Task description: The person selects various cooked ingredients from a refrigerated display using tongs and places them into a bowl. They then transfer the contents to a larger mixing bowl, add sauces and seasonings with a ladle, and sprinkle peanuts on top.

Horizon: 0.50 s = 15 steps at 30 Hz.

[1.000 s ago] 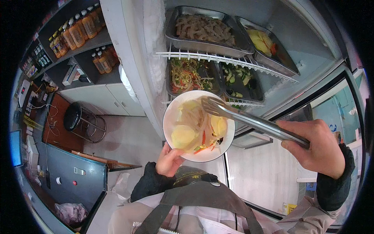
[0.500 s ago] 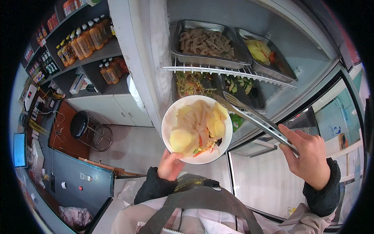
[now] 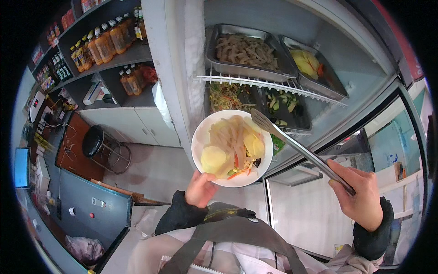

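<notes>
My left hand (image 3: 200, 188) grips the lower left rim of a white bowl (image 3: 197, 153), fingers beneath and thumb on the edge. In the bowl lie pale yellow potato slices (image 3: 213, 160), translucent wide noodle strips (image 3: 235, 142), and a few orange shreds and dark bits near the lower right. My right hand (image 3: 358, 192) is closed around the handle end of metal tongs (image 3: 308, 153). Their slotted tip (image 3: 262, 119) is at the bowl's upper right rim, with the arms pressed together. I see no food between the tips.
Ahead is an open fridge with metal trays on a white wire shelf (image 3: 269, 84): noodle strips (image 3: 246, 51), potato slices (image 3: 306, 63), and lower ones with sprouts (image 3: 228, 97) and cut vegetables (image 3: 283, 101). The glass door (image 3: 365, 137) stands right. Bottles (image 3: 105, 43), a stool (image 3: 93, 140) and a desk (image 3: 86, 192) are left.
The tongs' arms have come together, and the tip has shifted slightly left and down toward the bowl. The bowl stays in my left hand, nearly unmoved. The view has turned a little.
</notes>
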### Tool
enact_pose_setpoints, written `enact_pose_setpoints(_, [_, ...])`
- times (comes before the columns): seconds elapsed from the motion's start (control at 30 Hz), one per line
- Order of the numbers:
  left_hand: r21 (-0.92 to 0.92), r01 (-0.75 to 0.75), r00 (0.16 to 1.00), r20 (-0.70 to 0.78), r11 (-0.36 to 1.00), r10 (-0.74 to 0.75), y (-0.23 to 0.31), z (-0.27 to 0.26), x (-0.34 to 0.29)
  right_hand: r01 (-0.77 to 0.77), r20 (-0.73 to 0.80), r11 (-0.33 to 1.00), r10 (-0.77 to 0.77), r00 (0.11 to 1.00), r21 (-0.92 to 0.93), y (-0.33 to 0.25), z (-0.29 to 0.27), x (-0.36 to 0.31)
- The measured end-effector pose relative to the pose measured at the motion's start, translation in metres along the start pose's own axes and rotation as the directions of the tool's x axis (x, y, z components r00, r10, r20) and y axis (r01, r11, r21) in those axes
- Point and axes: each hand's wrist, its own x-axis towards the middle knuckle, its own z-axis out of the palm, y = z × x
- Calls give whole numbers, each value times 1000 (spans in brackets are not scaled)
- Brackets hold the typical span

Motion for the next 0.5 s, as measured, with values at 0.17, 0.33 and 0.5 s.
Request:
enact_pose_setpoints(0.17, [-34,-18,1000,-5,999,18,3,5,-1,84,94,997,-83,992,2,-7,-10,-8])
enact_pose_setpoints(0.33, [-49,-31,999,27,998,33,7,6,0,139,-101,977,-124,987,162,-3,-36,4])
enact_pose_setpoints(0.5, [-39,-39,996,77,998,42,10,7,-2,-6,-98,975,28,995,224,9,-52,82])
